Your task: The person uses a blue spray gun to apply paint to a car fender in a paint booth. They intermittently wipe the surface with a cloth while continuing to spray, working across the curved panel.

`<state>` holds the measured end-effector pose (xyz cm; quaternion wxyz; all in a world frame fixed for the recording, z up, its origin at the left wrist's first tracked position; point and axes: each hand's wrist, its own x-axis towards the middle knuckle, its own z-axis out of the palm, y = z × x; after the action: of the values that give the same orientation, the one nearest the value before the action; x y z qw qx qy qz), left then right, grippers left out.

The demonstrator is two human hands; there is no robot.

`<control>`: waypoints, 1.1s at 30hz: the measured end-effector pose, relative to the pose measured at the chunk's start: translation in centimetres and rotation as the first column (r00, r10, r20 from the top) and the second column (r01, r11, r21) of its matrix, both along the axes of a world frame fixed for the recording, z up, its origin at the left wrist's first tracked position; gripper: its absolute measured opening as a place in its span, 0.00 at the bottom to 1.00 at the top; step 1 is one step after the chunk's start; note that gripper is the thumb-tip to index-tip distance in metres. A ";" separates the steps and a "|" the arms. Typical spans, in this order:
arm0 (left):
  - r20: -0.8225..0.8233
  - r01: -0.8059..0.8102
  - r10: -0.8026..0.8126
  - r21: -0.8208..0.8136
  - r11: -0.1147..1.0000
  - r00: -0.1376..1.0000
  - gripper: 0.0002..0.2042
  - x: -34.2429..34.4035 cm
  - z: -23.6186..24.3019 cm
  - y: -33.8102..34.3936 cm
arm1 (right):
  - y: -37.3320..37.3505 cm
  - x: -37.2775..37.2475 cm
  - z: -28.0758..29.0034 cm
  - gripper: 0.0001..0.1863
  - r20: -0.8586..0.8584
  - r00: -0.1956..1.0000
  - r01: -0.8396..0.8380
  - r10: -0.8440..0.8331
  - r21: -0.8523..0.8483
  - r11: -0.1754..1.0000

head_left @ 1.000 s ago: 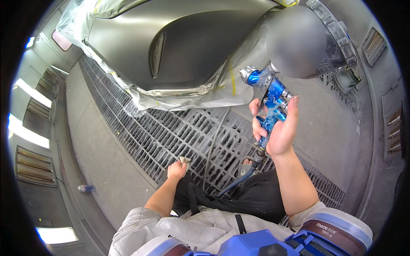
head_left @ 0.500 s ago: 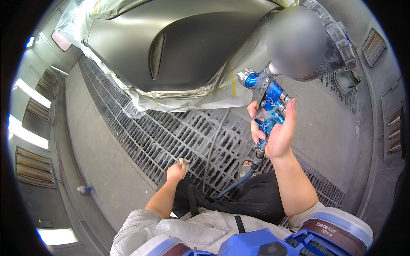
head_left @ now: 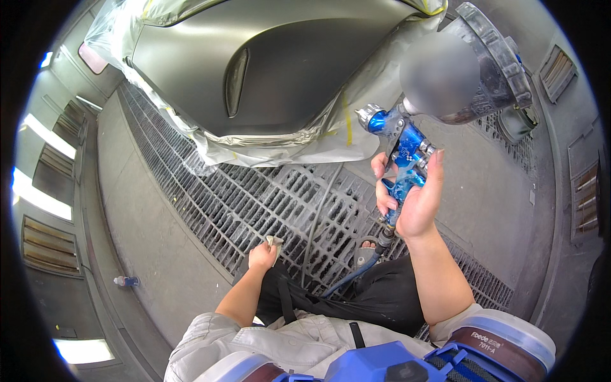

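Right hand [head_left: 414,200] still clenched around blue spray gun [head_left: 400,148], unmoved; left hand [head_left: 262,256] still pinching small cloth [head_left: 275,242].

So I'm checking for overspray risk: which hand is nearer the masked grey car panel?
Right. The right hand holds the blue spray gun just beside the panel; the left hand hangs lower, over the floor grate.

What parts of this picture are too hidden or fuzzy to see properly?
Head view, the only one:
- Cup on top of the blue spray gun: one side is blurred out.
- Small thing in the left hand: too small to tell; maybe a cloth.
- Right hand: the gun's grip hides its palm.
- Grey car panel: cut off by the top edge, its lower rim under masking film.
- Small bottle on the floor: too tiny to identify.
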<state>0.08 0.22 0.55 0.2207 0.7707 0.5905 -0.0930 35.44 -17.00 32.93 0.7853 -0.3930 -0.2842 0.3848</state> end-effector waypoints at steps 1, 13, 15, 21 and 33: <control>-0.002 0.003 -0.003 0.002 1.000 1.000 0.24 -0.1 0.0 0.0 | -0.1 0.0 0.0 0.46 -0.004 1.000 -0.004 0.004 0.009 1.000; 0.006 0.021 -0.022 0.020 1.000 1.000 0.24 -0.4 -0.6 -0.1 | -0.2 -0.4 -0.2 0.47 -0.020 1.000 0.014 -0.014 -0.019 1.000; 0.011 0.017 -0.017 0.012 1.000 1.000 0.26 -0.2 -0.6 0.2 | -0.1 -0.2 0.0 0.47 -0.016 1.000 0.013 -0.013 -0.015 1.000; 0.075 -0.033 0.031 0.031 0.999 0.997 0.25 0.1 -0.4 0.3 | 0.1 -0.5 0.2 0.46 -0.004 1.000 0.012 -0.012 -0.021 1.000; 0.040 -0.016 0.016 0.003 1.000 0.999 0.24 0.4 0.6 -0.1 | -0.2 -0.6 -0.1 0.46 -0.001 1.000 0.024 -0.024 -0.028 0.999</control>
<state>0.49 0.13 1.10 0.2319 0.7680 0.5923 -0.0747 34.84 -17.18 32.85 0.7844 -0.4072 -0.2733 0.3797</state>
